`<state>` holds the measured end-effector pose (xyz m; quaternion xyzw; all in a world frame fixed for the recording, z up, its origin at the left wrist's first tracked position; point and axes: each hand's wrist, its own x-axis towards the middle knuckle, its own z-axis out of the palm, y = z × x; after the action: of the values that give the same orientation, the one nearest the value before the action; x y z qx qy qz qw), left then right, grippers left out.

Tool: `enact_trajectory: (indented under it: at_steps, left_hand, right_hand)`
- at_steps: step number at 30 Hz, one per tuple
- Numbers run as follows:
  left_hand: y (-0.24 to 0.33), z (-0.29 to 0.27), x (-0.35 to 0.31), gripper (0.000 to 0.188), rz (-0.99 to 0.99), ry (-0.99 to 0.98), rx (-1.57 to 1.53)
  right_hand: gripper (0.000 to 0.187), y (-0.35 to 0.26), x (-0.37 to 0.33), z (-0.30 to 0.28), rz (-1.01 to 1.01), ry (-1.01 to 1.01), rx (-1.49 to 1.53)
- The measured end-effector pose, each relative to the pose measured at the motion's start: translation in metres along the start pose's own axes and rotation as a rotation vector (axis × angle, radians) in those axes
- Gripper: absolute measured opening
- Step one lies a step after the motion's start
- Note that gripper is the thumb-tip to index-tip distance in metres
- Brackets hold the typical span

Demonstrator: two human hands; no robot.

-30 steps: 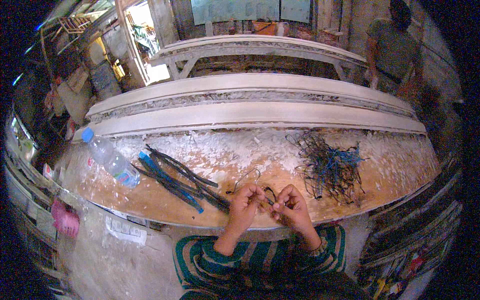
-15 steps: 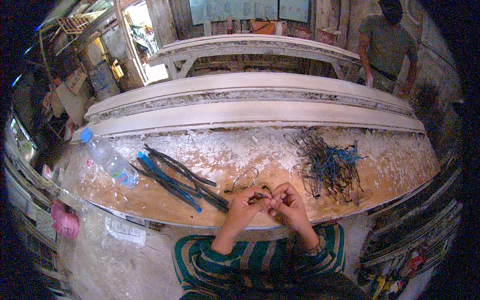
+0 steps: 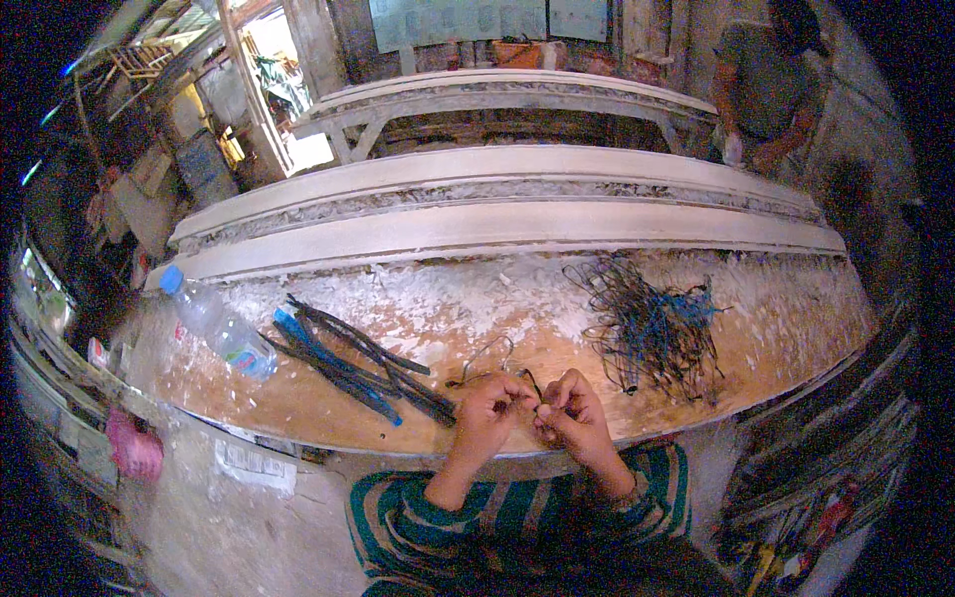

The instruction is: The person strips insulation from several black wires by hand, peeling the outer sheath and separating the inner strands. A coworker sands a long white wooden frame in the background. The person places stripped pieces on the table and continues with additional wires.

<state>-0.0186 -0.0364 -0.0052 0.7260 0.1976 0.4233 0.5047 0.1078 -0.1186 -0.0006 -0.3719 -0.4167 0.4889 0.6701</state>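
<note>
My left hand (image 3: 487, 416) and my right hand (image 3: 579, 418) are close together above the table's near edge, both with fingers pinched. Between the fingertips runs a short, thin dark cord (image 3: 534, 383); its ends are hidden by my fingers. Beyond the hands a thin loop of cord (image 3: 494, 347) lies on the wood. Left of my left hand is a loose bundle of black strips (image 3: 363, 339), with a blue strip (image 3: 343, 368) among them. To the right of my right hand spreads a tangled heap of thin black cords (image 3: 652, 338) with some blue ones mixed in.
A clear plastic bottle with a blue cap (image 3: 221, 328) lies at the table's left. Pale flakes cover the wooden tabletop (image 3: 477, 298). Long white boards (image 3: 497, 221) cross behind it. A person (image 3: 771, 90) stands at the far right. A pink bag (image 3: 134, 445) sits low at left.
My left fingertips have drawn slightly away from my right ones, and more of the dark cord shows between them. The person at the far right has leaned forward.
</note>
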Motion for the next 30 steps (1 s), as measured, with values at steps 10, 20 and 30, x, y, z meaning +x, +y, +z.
enact_trajectory:
  at_steps: [10,20,30]
  left_hand:
    - [0.016,0.010,0.000,0.019,0.155,-0.114,0.214]
    - [0.022,0.005,-0.001,0.023,-0.093,-0.197,-0.037]
    - [0.019,-0.005,-0.002,0.020,-0.214,-0.101,-0.084]
  right_hand:
    - [0.054,-0.019,-0.004,-0.017,0.033,0.118,0.612]
    - [0.030,-0.020,-0.003,-0.008,0.137,0.220,-0.207]
    - [0.013,-0.020,-0.007,-0.014,0.053,0.284,-0.055]
